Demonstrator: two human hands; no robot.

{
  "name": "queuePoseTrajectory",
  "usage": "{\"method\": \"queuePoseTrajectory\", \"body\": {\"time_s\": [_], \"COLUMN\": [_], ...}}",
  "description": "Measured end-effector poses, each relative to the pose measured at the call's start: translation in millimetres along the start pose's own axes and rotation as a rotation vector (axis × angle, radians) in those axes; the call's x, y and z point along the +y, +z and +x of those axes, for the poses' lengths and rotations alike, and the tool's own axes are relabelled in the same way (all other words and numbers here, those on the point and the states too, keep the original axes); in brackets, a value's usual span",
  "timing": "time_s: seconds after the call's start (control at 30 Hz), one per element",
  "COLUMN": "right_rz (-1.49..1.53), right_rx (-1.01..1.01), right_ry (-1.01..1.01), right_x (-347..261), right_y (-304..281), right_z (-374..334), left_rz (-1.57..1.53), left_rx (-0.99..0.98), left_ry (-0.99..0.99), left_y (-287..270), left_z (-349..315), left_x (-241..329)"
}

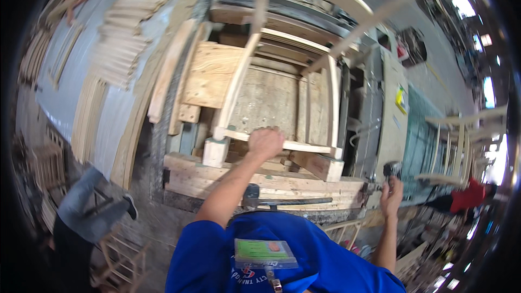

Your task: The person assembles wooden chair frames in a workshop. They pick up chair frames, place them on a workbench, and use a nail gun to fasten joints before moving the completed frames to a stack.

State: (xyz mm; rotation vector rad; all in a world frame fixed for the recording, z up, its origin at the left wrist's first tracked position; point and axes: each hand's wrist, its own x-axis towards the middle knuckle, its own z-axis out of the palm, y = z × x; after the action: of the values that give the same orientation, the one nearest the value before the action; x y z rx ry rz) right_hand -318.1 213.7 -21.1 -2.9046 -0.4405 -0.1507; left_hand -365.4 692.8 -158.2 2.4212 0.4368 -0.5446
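Observation:
A pale wooden chair frame lies in the wooden clamping bed before me, its curved back rail at the far end. My left hand is closed around the frame's near rail, about midway along it. Wooden blocks sit under the near corners. Off to the right, my right hand is closed around the lower part of a black-topped handle. Whether that handle is a loose tool or a machine lever I cannot tell.
A plywood piece lies left of the frame. Stacks of wood strips cover the left table. A metal bar crosses the near edge. A yellow item lies on the right-hand ledge. Other people are at left and right.

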Motion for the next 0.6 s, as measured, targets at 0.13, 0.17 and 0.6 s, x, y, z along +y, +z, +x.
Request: {"method": "queuePoseTrajectory", "body": {"time_s": [0.13, 0.17, 0.6], "right_rz": [-0.120, -0.146, 0.041], "right_rx": [-0.069, -0.100, -0.225], "right_ry": [0.379, 0.423, 0.246], "right_x": [106, 127, 209], "right_y": [-10, -5, 73], "right_z": [2, 1, 6], "left_rz": [0.038, 0.041, -0.123], "left_rx": [0.092, 0.092, 0.343], "left_ry": [0.036, 0.036, 0.058], "left_y": [15, 16, 34], "left_z": [6, 8, 9], "left_x": [4, 4, 24]}}
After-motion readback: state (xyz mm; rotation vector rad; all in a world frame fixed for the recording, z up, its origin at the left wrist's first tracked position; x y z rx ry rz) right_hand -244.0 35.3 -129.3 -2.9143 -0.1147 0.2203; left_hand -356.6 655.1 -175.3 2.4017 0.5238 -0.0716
